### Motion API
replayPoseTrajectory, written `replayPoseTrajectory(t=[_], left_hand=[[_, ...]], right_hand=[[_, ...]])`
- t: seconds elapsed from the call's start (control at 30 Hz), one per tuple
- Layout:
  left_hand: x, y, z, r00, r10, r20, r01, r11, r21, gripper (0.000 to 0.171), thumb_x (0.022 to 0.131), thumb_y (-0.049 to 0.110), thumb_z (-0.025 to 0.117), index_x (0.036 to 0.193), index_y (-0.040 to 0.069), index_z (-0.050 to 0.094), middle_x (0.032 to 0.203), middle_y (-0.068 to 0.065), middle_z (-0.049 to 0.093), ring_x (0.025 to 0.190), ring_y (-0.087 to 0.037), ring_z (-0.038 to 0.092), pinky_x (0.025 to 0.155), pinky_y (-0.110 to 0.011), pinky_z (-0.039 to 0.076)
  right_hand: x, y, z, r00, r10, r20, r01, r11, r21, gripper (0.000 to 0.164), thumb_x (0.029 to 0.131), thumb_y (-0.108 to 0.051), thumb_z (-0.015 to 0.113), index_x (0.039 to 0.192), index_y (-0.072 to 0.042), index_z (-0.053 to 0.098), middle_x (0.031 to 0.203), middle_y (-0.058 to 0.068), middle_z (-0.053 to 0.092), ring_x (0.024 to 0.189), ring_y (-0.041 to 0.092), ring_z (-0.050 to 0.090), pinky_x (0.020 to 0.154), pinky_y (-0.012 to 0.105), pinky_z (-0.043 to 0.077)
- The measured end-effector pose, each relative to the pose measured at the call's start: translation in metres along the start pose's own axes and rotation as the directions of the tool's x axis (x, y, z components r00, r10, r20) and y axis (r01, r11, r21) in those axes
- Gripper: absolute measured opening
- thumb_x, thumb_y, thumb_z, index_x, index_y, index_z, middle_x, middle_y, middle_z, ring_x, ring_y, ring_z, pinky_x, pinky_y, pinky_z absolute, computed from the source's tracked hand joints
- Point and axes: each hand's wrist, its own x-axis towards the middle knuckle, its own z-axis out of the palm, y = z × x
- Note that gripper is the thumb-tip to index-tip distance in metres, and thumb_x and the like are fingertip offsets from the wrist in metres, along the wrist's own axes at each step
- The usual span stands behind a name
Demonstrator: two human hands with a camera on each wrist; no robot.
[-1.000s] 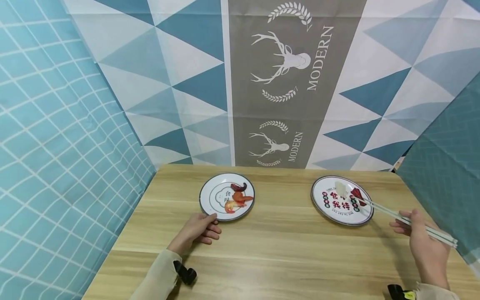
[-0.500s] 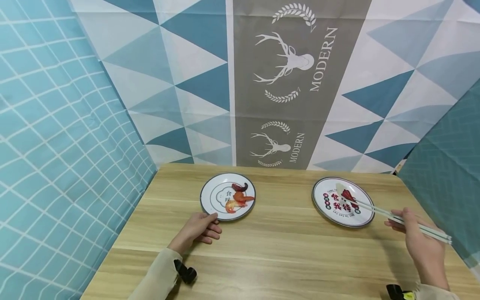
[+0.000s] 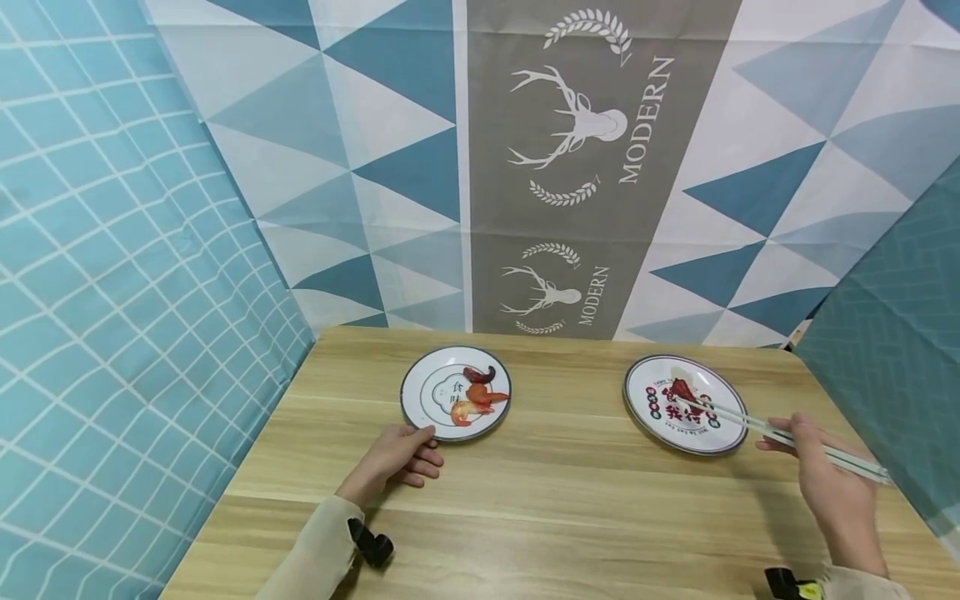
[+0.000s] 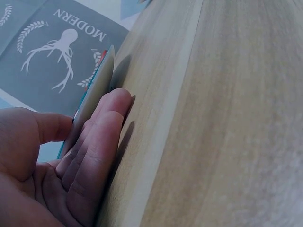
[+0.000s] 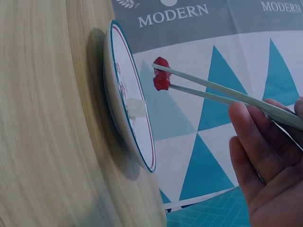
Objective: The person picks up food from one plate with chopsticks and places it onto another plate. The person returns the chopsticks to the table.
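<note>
My left hand (image 3: 401, 457) pinches the near rim of the left white plate (image 3: 417, 400), thumb on top and fingers beneath; in the left wrist view those fingers (image 4: 102, 151) lie close over the tabletop. On that plate are a shrimp (image 3: 467, 412), an orange piece (image 3: 483, 394) and a dark red curled piece (image 3: 478, 374). My right hand (image 3: 838, 492) holds a pair of pale chopsticks (image 3: 798, 437). Their tips grip a glossy red food piece (image 5: 161, 74), raised above the right plate (image 5: 147, 153). A whitish translucent piece (image 5: 137, 108) rests on this plate, partly hidden in the head view.
Both plates stand toward the back of a wooden table (image 3: 555, 500). Behind it hangs a patterned cloth (image 3: 540, 167) with deer heads. A blue grid cloth (image 3: 112, 250) borders the left side and a teal cloth (image 3: 892, 333) the right.
The right hand has moved left, carrying the red piece in the chopsticks leftward over the right plate. The left hand keeps its hold on the left plate's rim.
</note>
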Motion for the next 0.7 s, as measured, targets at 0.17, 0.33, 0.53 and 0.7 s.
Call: replayPoseTrajectory(t=[0.17,0.33,0.53,0.7], left_hand=[[0.001,-0.001,0.000,1.000,0.004,-0.007,-0.004,1.000,0.002,0.042,0.108,0.038,0.051,0.109,-0.002,0.064,0.087,-0.007,0.076,0.069,-0.013,0.074,0.056,-0.028,0.061],[0.002,-0.001,0.000,1.000,0.001,-0.003,-0.001,1.000,0.002,0.042,0.108,0.038,0.051,0.109,-0.002,0.064,0.087,-0.007,0.076,0.069,-0.013,0.074,0.056,-0.028,0.061],[0.002,-0.001,0.001,1.000,-0.001,-0.007,0.001,1.000,0.007,0.042,0.108,0.038,0.051,0.109,-0.002,0.064,0.087,-0.007,0.076,0.069,-0.013,0.074,0.056,-0.028,0.062],[0.002,-0.001,0.001,1.000,0.002,-0.008,-0.002,1.000,0.004,0.042,0.108,0.038,0.050,0.109,-0.002,0.064,0.087,-0.007,0.076,0.069,-0.013,0.074,0.056,-0.028,0.061]], right_hand=[[-0.001,0.000,0.005,0.993,-0.073,0.092,0.077,0.996,-0.039,0.063,0.111,-0.043,0.037,0.130,0.011,0.063,0.084,-0.016,0.077,0.088,-0.025,0.059,0.081,-0.006,0.032],[-0.001,-0.004,0.010,0.992,-0.090,0.090,0.091,0.996,-0.012,0.059,0.112,-0.039,0.039,0.125,0.011,0.065,0.082,-0.014,0.078,0.085,-0.020,0.064,0.077,-0.003,0.039],[-0.002,-0.007,0.013,0.990,-0.116,0.080,0.115,0.993,0.020,0.055,0.111,-0.035,0.042,0.123,0.014,0.065,0.082,-0.011,0.078,0.081,-0.013,0.069,0.076,-0.001,0.047],[-0.003,-0.010,0.012,0.986,-0.124,0.111,0.125,0.992,-0.007,0.057,0.112,-0.036,0.039,0.125,0.014,0.063,0.081,-0.007,0.079,0.081,-0.015,0.067,0.075,-0.002,0.045]])
